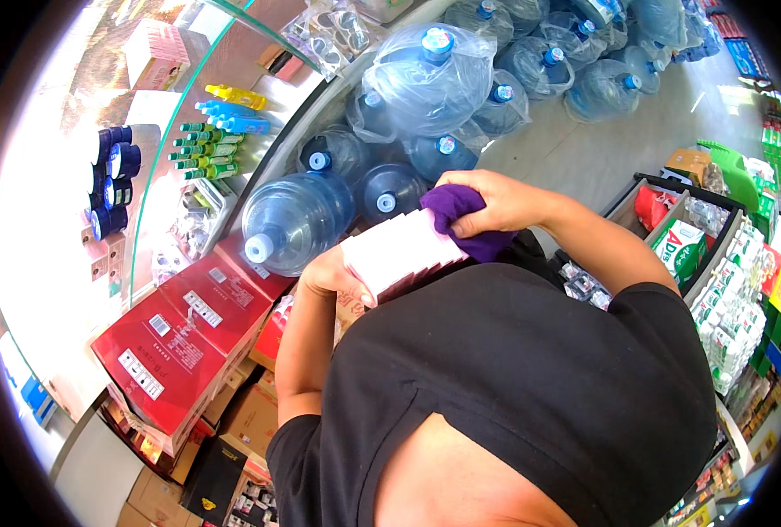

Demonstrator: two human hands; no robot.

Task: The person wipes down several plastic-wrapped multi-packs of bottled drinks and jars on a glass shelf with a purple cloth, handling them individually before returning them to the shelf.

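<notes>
A row of slim white-and-pink boxes [400, 250] is held in front of my chest, their edges slightly stepped. My left hand [341, 277] grips the lower left end of the row, thumb on the near side. At the other end, my right hand [489, 201] holds a bunched purple cloth [459, 214] against the boxes. Part of the cloth hangs below my right fingers. The undersides of the boxes lie in shadow, and most of my left fingers are hidden behind them.
Large blue water bottles [298, 217], several wrapped in plastic, stand beyond my hands. Red cartons [186, 329] lie at the left beside glass shelves with small bottles [209, 151]. A divided bin [686, 217] of packaged goods is at the right.
</notes>
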